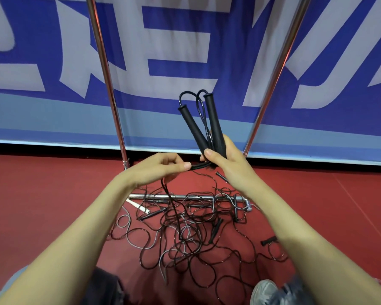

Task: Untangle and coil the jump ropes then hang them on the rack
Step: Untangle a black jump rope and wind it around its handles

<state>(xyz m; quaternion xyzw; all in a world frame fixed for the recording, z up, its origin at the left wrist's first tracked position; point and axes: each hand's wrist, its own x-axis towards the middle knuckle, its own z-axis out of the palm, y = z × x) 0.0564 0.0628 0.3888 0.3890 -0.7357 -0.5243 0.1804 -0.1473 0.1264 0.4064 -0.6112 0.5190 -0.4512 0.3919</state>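
Coiling is the step we read here, isn't it?

Yes. Our right hand is closed round both black foam-covered handles of one jump rope, held upright at centre frame. Our left hand pinches that rope's thin black cord just beside it, and the cord runs down toward the floor.

Where are the others?

In a tangled heap of thin black and grey cords on the red floor, lower centre, lying across the bottom bar of the chrome tube rack. A white handle shows at the heap's left edge.

What does the next move ask of us?

We judge the trailing cord must be drawn free of the heap without dragging the rest along, then looped evenly against the handles. Hanging comes after that; the rack's top is out of frame.

Any bin or basket?

We see none: the ropes lie loose on the floor.
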